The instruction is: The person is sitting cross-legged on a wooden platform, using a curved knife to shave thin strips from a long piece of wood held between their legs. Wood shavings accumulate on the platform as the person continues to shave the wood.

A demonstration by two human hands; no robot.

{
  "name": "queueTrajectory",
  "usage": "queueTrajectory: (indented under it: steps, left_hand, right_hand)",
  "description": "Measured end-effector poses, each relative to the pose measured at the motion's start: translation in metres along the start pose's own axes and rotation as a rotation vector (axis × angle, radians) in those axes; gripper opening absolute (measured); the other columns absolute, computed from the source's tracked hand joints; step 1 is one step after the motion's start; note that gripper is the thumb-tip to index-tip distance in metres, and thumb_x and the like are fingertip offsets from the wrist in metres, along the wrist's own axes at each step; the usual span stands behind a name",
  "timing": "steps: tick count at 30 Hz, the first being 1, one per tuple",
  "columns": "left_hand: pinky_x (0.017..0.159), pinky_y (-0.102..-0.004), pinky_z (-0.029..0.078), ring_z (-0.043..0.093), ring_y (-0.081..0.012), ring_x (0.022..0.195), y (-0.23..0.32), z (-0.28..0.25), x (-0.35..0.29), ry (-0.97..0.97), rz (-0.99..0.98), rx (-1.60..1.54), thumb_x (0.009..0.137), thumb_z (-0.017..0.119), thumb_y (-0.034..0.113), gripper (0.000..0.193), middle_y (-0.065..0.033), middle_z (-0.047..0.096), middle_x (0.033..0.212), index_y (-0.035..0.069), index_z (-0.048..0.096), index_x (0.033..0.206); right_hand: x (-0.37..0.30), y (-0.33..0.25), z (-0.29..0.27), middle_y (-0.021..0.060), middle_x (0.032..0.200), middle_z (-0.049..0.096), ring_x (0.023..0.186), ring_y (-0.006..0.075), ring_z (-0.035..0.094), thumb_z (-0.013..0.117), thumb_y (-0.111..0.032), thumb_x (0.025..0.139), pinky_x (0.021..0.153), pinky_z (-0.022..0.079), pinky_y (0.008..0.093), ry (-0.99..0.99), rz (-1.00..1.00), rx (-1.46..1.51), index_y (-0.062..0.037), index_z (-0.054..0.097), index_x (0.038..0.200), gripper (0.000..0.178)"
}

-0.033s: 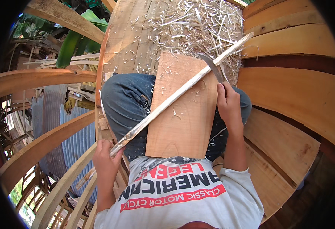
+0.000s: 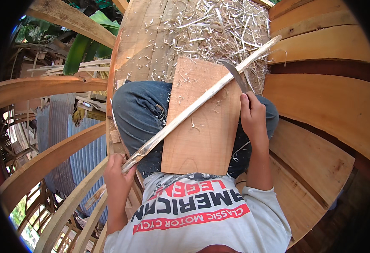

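Plank flooring [image 2: 138, 46] fills the far side on my head feed, the only view I have, with pale wood shavings [image 2: 210, 25] heaped over it; curved wooden ribs [image 2: 50, 88] rise on the left, wide planks [image 2: 320, 101] on the right, corrugated sheeting [image 2: 88, 145] beyond the ribs. Flat board [image 2: 197, 147] sits over the lap between denim-clad legs [image 2: 138, 109], near edge against the white shirt [image 2: 197, 217]; I'd guess it's there as backing and to shield the legs. Stick [image 2: 193, 107] runs diagonally across the board, low end left, far end out over the shavings. Left hand [image 2: 119, 175] has thumb and fingers closed around the stick near its low end, likely to steady it while leaving the rest clear. Right hand [image 2: 252, 111] is wrapped around the grip of a curved knife [image 2: 235, 76]; grip mostly hidden. Blade crosses the stick toward its far end, well apart from the left hand, which looks like sensible spacing. Can't tell if the edge is biting.
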State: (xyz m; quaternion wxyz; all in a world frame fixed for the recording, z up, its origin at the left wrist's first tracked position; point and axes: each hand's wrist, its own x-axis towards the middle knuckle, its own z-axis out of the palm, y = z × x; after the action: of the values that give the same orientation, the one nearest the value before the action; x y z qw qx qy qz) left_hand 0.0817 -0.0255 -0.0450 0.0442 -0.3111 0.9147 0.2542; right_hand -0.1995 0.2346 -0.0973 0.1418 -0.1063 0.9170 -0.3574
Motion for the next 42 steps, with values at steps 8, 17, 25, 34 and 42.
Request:
queueTrajectory:
  steps: [8,17,25,34,42]
  left_hand:
    - [0.071,-0.048,0.046,0.059,-0.0481,0.086,0.008,0.005,-0.006,-0.2,-0.148,-0.025,0.078,0.067,0.007,0.03,-0.0275,0.06,0.079,0.002,0.047,0.099]
    - [0.068,-0.0421,0.046,0.058,-0.0477,0.082,0.002,0.01,0.016,-0.406,-0.052,-0.122,0.08,0.064,0.008,0.021,-0.0243,0.061,0.08,-0.001,0.054,0.095]
    - [0.066,-0.0397,0.045,0.057,-0.0452,0.077,-0.005,0.02,0.013,-0.388,-0.041,-0.186,0.082,0.063,0.009,0.02,-0.0232,0.059,0.079,0.0,0.05,0.095]
    - [0.068,-0.0414,0.047,0.059,-0.0474,0.085,-0.006,0.02,0.026,-0.499,-0.128,-0.295,0.084,0.065,0.01,0.02,-0.0262,0.062,0.082,-0.001,0.052,0.095]
    - [0.065,-0.0384,0.045,0.059,-0.0421,0.073,-0.014,0.029,0.023,-0.473,-0.102,-0.354,0.086,0.063,0.011,0.02,-0.0236,0.059,0.077,-0.002,0.05,0.094]
  right_hand:
    - [-0.039,0.006,-0.005,0.019,0.058,0.053,0.05,0.0324,0.058,0.059,-0.018,0.094,0.047,0.039,0.0373,-0.069,-0.027,0.149,-0.0004,0.059,0.086,0.02]
    - [-0.064,0.012,0.017,0.0147,0.055,0.055,0.048,0.0326,0.058,0.067,-0.036,0.09,0.046,0.045,0.0393,-0.114,-0.222,-0.017,-0.0047,0.057,0.072,0.037]
    - [-0.066,-0.008,0.03,0.013,0.055,0.057,0.048,0.0312,0.059,0.067,-0.038,0.088,0.045,0.047,0.0391,-0.196,-0.309,-0.177,-0.0057,0.054,0.071,0.039]
    - [-0.07,-0.023,0.044,0.0114,0.058,0.058,0.051,0.0286,0.061,0.065,-0.041,0.089,0.047,0.048,0.0382,-0.27,-0.409,-0.269,-0.0063,0.053,0.073,0.04]
    - [-0.055,-0.028,0.044,0.011,0.06,0.059,0.052,0.0294,0.061,0.066,-0.043,0.088,0.046,0.047,0.0383,-0.147,-0.387,-0.4,-0.007,0.052,0.073,0.041]
